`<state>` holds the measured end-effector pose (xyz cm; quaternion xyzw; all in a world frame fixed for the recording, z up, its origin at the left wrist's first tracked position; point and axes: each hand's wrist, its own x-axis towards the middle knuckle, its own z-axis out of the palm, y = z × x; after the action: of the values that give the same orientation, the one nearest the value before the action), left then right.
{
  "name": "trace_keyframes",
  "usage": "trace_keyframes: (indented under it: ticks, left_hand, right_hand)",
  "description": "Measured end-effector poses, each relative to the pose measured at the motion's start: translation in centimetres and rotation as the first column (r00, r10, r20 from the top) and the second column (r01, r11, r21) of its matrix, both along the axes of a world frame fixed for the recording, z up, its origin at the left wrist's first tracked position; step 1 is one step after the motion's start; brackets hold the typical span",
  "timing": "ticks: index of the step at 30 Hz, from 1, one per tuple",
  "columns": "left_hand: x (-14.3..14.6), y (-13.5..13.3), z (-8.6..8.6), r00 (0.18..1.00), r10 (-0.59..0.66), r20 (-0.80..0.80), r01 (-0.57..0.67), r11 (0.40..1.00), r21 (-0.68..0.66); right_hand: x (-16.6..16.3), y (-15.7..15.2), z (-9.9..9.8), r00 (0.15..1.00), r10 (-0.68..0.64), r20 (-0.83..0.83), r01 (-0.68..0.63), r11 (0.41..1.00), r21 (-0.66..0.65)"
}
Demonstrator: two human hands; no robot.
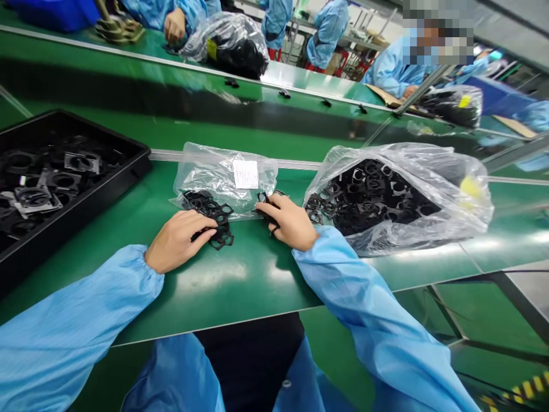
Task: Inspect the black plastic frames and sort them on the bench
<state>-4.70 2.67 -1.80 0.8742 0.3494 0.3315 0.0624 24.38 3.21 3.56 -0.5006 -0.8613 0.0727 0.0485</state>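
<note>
My left hand (pixel 182 237) rests at a small heap of thin black plastic frames (pixel 221 220), its fingers curled over some of them. A few black frames are pinched in my right hand (pixel 289 220), just right of the heap. Behind both hands lies a flat clear plastic bag (pixel 214 169) bearing a white label (pixel 246 174); part of the heap lies against its front edge. To the right of my right hand, a large clear bag (pixel 454 171) gapes open, full of similar black frames (pixel 373 191).
At left stands a black tray (pixel 141 151) of dark and silvery square parts. Beyond the green worktable (pixel 240 286) runs a conveyor belt (pixel 163 129). Small black parts (pixel 284 94) lie along its far side. Co-workers in blue gowns sit opposite, one hand (pixel 175 26) beside a filled bag (pixel 234 46).
</note>
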Motion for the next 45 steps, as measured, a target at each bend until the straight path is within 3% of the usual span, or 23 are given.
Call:
trace_keyframes:
  ticks: [3, 7, 11, 14, 16, 18, 20, 23, 26, 28, 33, 37, 41, 45]
  left_hand:
    - [0.0, 0.1, 0.0, 1.0, -0.011, -0.014, 0.011, 1.0, -0.005]
    - [0.1, 0.1, 0.0, 0.999, -0.006, -0.042, 0.005, 1.0, -0.013]
    - [0.2, 0.2, 0.0, 0.998, -0.001, -0.057, -0.001, 1.0, -0.023]
    - [0.1, 0.1, -0.1, 0.998, 0.0, -0.058, -0.003, 0.999, -0.05]
    - [0.0, 0.0, -0.1, 0.999, -0.004, -0.052, 0.0, 0.998, -0.062]
    - [-0.1, -0.1, -0.3, 0.999, -0.015, -0.039, 0.013, 0.998, -0.055]
    - [-0.2, -0.2, -0.4, 0.999, -0.034, -0.03, 0.033, 0.999, -0.04]
    - [-0.1, -0.3, -0.6, 0.998, -0.051, -0.024, 0.05, 0.998, -0.034]
    - [0.0, -0.3, -0.4, 0.999, -0.041, -0.023, 0.04, 0.998, -0.044]
    - [0.0, -0.2, -0.3, 1.0, -0.014, -0.023, 0.012, 0.998, -0.065]
    - [0.1, -0.1, -0.2, 0.999, 0.039, -0.022, -0.041, 0.993, -0.112]
    - [0.3, 0.1, -0.2, 0.999, 0.042, -0.019, -0.044, 0.993, -0.106]
    - [0.3, 0.2, -0.1, 0.999, 0.02, -0.029, -0.021, 0.998, -0.06]
    - [0.2, 0.1, 0.0, 0.999, 0.029, -0.028, -0.031, 0.998, -0.054]
  right_hand:
    - [-1.5, 0.7, -1.2, 0.994, 0.031, 0.109, -0.029, 0.999, -0.024]
    - [-2.2, 1.6, -1.2, 0.991, 0.064, 0.116, -0.063, 0.998, -0.017]
    - [-1.1, 1.2, 0.8, 0.982, 0.163, 0.091, -0.155, 0.983, -0.095]
    - [1.9, 0.7, 3.3, 0.979, 0.202, 0.033, -0.197, 0.973, -0.124]
    - [4.8, 0.6, 4.6, 0.993, 0.11, 0.033, -0.106, 0.99, -0.092]
    - [7.9, 0.8, 5.0, 0.982, -0.138, 0.128, 0.138, 0.99, 0.013]
    - [10.4, 1.0, 4.4, 0.922, -0.316, 0.225, 0.316, 0.948, 0.04]
    - [12.1, 1.1, 1.8, 0.904, -0.346, 0.251, 0.362, 0.932, -0.017]
    - [11.4, 1.0, -0.7, 0.897, -0.375, 0.235, 0.38, 0.925, 0.025]
    - [10.7, 0.9, -1.3, 0.903, -0.374, 0.213, 0.374, 0.927, 0.042]
    - [10.9, 0.9, 0.1, 0.916, -0.357, 0.184, 0.352, 0.934, 0.056]
    - [10.5, 1.1, 1.6, 0.934, -0.342, 0.107, 0.325, 0.934, 0.146]
    - [6.8, 0.9, 1.8, 0.973, -0.23, 0.01, 0.227, 0.965, 0.133]
    - [2.7, 1.0, 1.0, 0.982, -0.142, 0.128, 0.133, 0.988, 0.073]
